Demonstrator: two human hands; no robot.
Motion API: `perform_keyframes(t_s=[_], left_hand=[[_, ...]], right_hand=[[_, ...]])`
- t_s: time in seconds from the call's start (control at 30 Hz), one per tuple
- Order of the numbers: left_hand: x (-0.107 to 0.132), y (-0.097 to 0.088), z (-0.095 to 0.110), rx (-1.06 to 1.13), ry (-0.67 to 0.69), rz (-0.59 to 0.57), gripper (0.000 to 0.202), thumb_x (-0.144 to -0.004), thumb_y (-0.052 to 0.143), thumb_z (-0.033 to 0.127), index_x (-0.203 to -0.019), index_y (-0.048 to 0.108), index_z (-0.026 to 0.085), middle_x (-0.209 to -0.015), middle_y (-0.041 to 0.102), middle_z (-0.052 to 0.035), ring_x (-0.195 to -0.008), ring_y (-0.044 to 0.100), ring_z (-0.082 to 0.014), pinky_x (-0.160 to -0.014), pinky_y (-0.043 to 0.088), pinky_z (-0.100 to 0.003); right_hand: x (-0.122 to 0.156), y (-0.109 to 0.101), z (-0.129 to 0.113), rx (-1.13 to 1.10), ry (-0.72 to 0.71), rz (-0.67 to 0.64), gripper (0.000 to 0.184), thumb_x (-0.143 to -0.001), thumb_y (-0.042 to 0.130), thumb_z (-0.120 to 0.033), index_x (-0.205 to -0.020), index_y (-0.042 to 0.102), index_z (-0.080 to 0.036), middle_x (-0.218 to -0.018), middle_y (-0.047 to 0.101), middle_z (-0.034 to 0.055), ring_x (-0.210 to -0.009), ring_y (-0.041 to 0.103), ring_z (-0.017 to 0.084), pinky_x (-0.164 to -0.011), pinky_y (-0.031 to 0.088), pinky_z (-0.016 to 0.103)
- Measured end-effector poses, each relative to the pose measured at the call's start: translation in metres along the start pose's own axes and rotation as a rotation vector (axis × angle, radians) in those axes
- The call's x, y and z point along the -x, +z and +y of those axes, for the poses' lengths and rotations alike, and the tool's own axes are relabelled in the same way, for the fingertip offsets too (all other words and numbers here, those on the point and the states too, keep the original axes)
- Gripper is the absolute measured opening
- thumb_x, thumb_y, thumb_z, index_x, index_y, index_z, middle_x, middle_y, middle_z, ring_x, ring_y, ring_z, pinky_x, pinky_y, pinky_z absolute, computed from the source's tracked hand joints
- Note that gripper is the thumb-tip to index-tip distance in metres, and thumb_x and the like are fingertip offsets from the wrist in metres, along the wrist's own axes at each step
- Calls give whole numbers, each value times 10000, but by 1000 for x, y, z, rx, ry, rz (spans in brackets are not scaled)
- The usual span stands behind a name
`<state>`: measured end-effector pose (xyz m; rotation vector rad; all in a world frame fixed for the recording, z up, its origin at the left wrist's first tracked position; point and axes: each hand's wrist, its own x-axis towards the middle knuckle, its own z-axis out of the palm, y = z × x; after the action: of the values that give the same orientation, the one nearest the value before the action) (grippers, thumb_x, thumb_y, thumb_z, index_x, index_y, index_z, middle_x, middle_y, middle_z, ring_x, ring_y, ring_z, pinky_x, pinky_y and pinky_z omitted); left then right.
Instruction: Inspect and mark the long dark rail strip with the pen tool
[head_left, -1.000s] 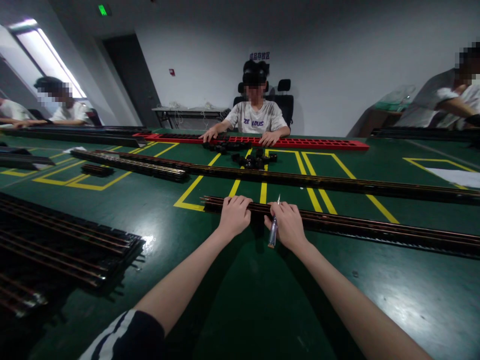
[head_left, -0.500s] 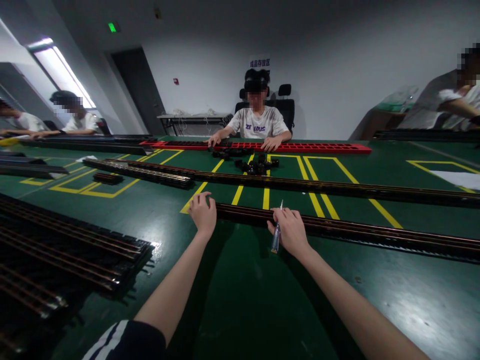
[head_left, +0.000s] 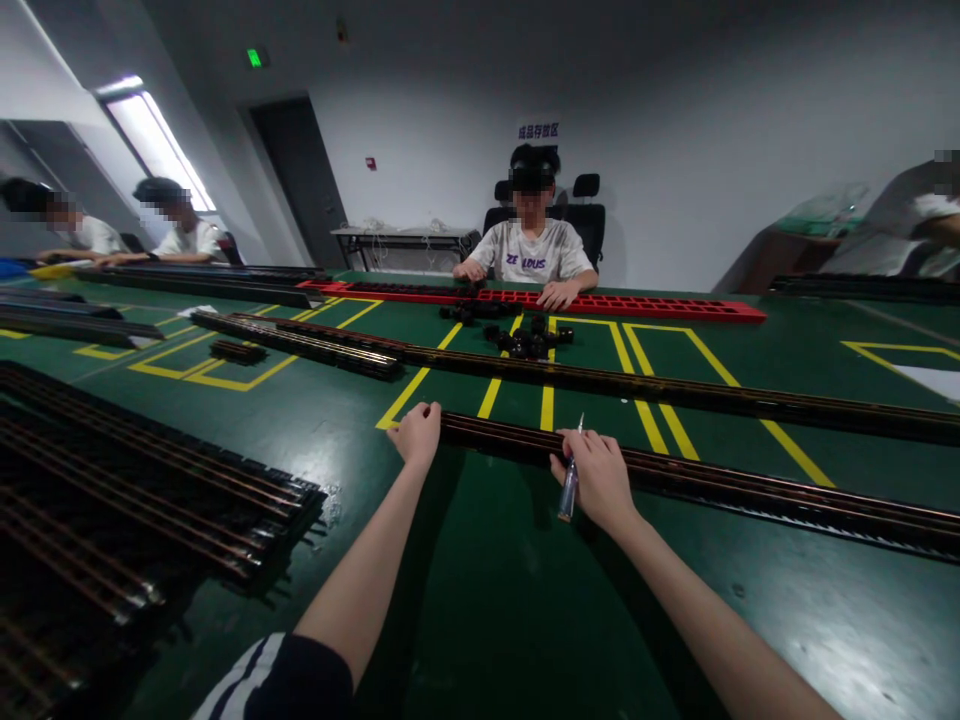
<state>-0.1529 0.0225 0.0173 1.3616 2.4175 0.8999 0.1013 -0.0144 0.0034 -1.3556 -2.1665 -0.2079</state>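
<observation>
A long dark rail with copper strips (head_left: 712, 482) lies across the green table (head_left: 525, 580) in front of me. My left hand (head_left: 417, 434) has its fingers curled over the rail's left end. My right hand (head_left: 598, 476) rests on the rail further right, closed round a small clear-handled screwdriver (head_left: 570, 485) whose tip points up and away.
A stack of similar rails (head_left: 127, 510) sits at my near left. Another long rail (head_left: 600, 380) and a pile of small black parts (head_left: 529, 340) lie beyond. A seated person opposite (head_left: 534, 250) has hands on a red rail (head_left: 622, 303). Other people sit at far left and right.
My left hand has slid left along the rail from beside my right hand to the rail's end. The right hand stays on the rail with the screwdriver.
</observation>
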Motion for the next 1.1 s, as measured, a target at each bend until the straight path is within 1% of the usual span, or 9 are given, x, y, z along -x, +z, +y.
perform_keyframes(t_s=[0.1, 0.2, 0.4, 0.53, 0.6, 0.77, 0.83, 0.93, 1.1], left_hand=[[-1, 0, -1, 23, 2, -3, 336, -872, 326, 346, -734, 596, 201, -833, 693, -60, -834, 617, -223, -894, 346, -389], [-1, 2, -2, 37, 2, -4, 335, -877, 321, 335, -717, 582, 199, -807, 690, -60, -809, 616, -216, -884, 350, -383], [-2, 3, -4, 46, 3, -5, 331, -878, 329, 335, -710, 577, 196, -795, 686, -57, -785, 606, -206, -891, 344, -382], [-4, 4, -2, 34, -19, -1, 319, -869, 337, 324, -703, 578, 198, -794, 688, -56, -801, 606, -209, -885, 343, -377], [-5, 5, -1, 26, -33, 1, 318, -865, 337, 318, -687, 573, 201, -792, 690, -58, -805, 604, -213, -878, 345, -378], [-6, 6, -2, 56, -27, 7, 322, -861, 341, 326, -645, 547, 206, -744, 679, -35, -746, 595, -194, -868, 353, -366], [-6, 6, -3, 68, -20, 5, 323, -862, 341, 325, -640, 542, 204, -728, 672, -32, -734, 594, -190, -866, 355, -364], [-4, 5, -5, 97, -6, 13, 333, -870, 339, 331, -638, 542, 203, -711, 666, -29, -719, 596, -185, -870, 356, -365], [2, 2, -8, 152, 6, 38, 371, -882, 342, 351, -597, 526, 202, -678, 655, -23, -698, 599, -179, -859, 371, -357]], right_hand=[[0, -1, 1, -24, -10, -9, 58, -838, 482, -206, -870, 527, -189, -842, 642, 70, -825, 585, 236, -799, 413, 399], [0, -2, 1, -37, -5, -18, 51, -818, 479, -172, -850, 512, -193, -858, 642, 72, -837, 584, 233, -804, 413, 395], [-1, -2, 1, -37, 11, -6, 49, -848, 462, -241, -825, 491, -208, -841, 653, 71, -800, 592, 230, -792, 415, 402], [-1, 2, 3, -69, 17, 12, 78, -867, 455, -261, -807, 474, -214, -960, 679, 85, -851, 610, 229, -797, 414, 397], [-2, 4, 5, -78, 11, 32, 80, -873, 451, -262, -813, 476, -214, -984, 688, 86, -868, 618, 232, -805, 412, 399], [-3, 7, 6, -88, 34, 69, 121, -897, 432, -292, -851, 509, -211, -983, 705, 77, -848, 635, 226, -775, 418, 386], [-4, 6, 5, -81, 33, 77, 153, -905, 430, -318, -857, 526, -209, -989, 705, 79, -865, 634, 228, -791, 415, 388], [-4, 4, 4, -58, 6, 75, 204, -918, 420, -332, -891, 565, -190, -1005, 698, 95, -894, 626, 228, -823, 406, 390], [-2, 3, 4, -25, -50, 87, 286, -934, 381, -334, -974, 608, -164, -981, 700, 102, -907, 618, 229, -808, 400, 380]])
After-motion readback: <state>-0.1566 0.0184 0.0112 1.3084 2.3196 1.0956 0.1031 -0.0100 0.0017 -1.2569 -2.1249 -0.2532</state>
